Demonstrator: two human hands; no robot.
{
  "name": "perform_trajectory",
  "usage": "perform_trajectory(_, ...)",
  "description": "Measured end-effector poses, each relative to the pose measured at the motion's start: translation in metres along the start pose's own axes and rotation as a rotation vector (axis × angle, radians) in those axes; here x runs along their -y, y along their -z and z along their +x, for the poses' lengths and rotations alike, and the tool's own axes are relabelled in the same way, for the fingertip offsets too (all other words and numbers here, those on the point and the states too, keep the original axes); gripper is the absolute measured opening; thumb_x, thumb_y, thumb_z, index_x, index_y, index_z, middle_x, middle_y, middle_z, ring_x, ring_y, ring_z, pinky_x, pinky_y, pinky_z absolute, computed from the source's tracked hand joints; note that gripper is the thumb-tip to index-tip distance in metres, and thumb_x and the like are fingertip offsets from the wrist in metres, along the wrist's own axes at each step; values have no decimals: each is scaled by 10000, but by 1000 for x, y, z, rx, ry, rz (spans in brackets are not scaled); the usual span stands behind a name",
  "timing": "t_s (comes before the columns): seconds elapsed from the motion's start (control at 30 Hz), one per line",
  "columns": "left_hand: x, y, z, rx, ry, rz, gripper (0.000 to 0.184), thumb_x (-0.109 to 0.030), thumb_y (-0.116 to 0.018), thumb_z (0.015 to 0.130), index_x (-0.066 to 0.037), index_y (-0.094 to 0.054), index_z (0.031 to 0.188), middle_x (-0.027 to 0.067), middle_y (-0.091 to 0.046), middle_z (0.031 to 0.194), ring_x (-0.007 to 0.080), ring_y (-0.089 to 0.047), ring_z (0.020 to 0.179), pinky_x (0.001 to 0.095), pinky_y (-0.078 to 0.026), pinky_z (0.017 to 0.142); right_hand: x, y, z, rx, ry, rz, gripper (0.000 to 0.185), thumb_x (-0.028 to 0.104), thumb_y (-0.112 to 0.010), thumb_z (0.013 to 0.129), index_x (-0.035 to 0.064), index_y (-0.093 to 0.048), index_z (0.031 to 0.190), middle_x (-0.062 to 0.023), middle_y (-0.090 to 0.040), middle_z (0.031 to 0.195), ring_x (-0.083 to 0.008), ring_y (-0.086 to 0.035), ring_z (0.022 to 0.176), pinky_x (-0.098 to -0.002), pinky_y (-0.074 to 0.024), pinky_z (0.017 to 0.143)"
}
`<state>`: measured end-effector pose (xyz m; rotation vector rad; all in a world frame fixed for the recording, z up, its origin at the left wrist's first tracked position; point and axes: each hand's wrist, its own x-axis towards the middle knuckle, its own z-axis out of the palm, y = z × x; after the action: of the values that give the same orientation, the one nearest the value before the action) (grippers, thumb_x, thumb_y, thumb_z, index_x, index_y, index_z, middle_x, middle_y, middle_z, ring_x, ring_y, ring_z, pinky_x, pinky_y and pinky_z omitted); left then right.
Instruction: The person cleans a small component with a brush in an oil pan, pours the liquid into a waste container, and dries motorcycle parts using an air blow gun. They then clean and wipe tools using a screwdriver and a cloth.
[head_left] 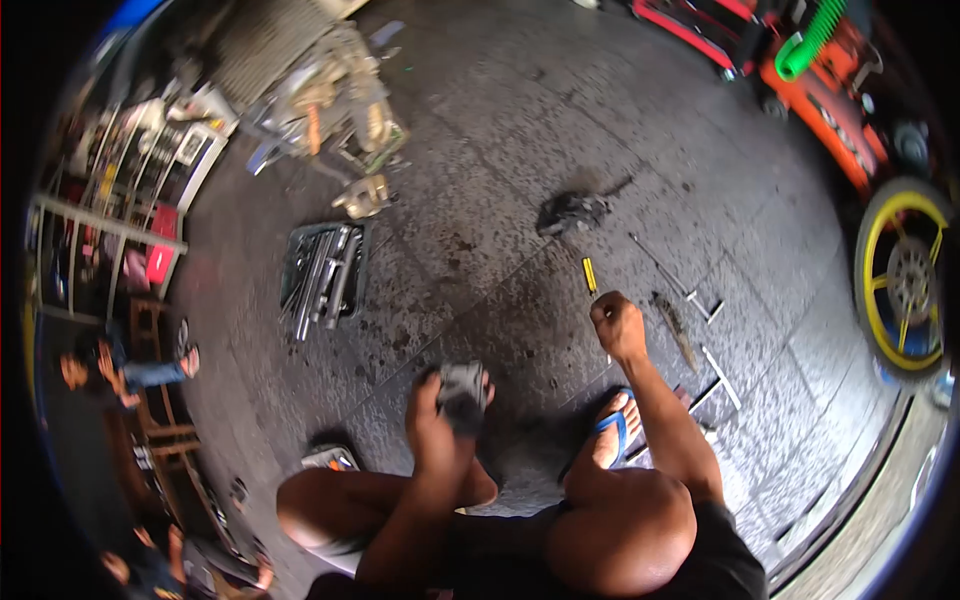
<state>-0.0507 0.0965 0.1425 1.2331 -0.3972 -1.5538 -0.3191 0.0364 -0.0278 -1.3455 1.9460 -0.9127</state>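
A dark grey metal part (462, 392) is held in my left hand (432, 430), with the fingers wrapped round its sides, above the floor between my knees. My right hand (618, 325) is closed in a fist above the floor, near my sandalled foot (613, 425). What it holds, if anything, is hidden. Just beyond that fist, a yellow-handled tool (589, 274) lies on the floor. To its right are a long metal T-shaped tool (665, 270) and another T-shaped wrench (718, 378).
A tray (366, 270) of sockets and wrenches lies at left, below a pile of parts (330, 110). A black rag (572, 212) lies ahead. A yellow wheel (905, 280) and red jack (825, 110) stand at right. People sit at the far left.
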Motion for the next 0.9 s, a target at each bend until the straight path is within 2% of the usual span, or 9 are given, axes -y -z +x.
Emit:
perform_trajectory(0.07,10,-26,28,39,-192,-203,348,-333,-467,994,-25,-598,1087,152,-668,1083,282,-659,986,422,-542,843,61,40,-12,102,24,116,201,175,-619,855,5,-655,957,-136,-670,802,-263,-663,764,-386,-512,704)
perform_trajectory(0.17,18,-70,54,80,-343,-321,282,-252,-506,993,-66,-541,1202,100,-644,1117,241,-639,1039,402,-530,867,129,72,-32,249,75,313,160,116,-616,851,-10,-643,947,-91,-628,717,-170,-598,671,-319,-475,635)
perform_trajectory(0.33,5,-136,32,417,-538,-222,631,-7,-605,923,-153,-284,1446,73,-587,1050,200,-648,842,318,-554,736,214,108,-55,350,306,65,150,62,-578,876,-43,-610,979,-110,-634,728,-168,-589,668,-353,-477,629)
perform_trajectory(0.4,-21,-134,21,330,-551,-207,490,7,-607,919,-99,-399,1350,69,-587,981,152,-635,771,266,-536,647,240,116,-66,373,336,36,148,61,-581,883,-43,-608,984,-128,-643,751,-178,-607,703,-352,-485,658)
perform_trajectory(0.47,-35,-121,25,144,-742,232,291,-16,-619,917,-44,-496,1180,45,-597,883,110,-612,713,250,-511,586,259,119,-77,428,353,25,143,61,-587,896,-43,-602,993,-164,-660,797,-199,-642,772,-349,-501,715)
perform_trajectory(0.53,-54,-108,16,177,-585,76,99,-96,-638,925,-35,-560,927,20,-603,687,84,-560,551,261,-469,490,259,108,-81,460,369,21,130,57,-604,899,-36,-604,988,-157,-673,826,-199,-650,811,-344,-502,742)
perform_trajectory(0.63,-86,-77,6,286,-305,-133,275,-268,-612,948,-59,-586,770,67,-607,618,176,-636,548,324,-562,535,283,101,-103,510,348,-38,114,78,-629,918,-25,-603,960,-104,-663,817,-135,-615,789,-299,-488,706)
perform_trajectory(0.73,-98,-58,0,492,84,-497,357,-382,-610,932,-70,-571,763,130,-623,645,291,-676,617,374,-602,654,293,96,-118,554,294,9,72,54,-616,926,-7,-604,962,-71,-644,819,-104,-580,753,-275,-479,676)
perform_trajectory(0.9,-81,-63,-13,646,22,-770,401,-448,-595,941,-52,-601,878,143,-646,723,328,-693,856,447,-545,885,304,94,-130,543,265,242,54,51,-603,950,5,-601,978,-15,-618,824,-94,-548,688,-275,-469,626)
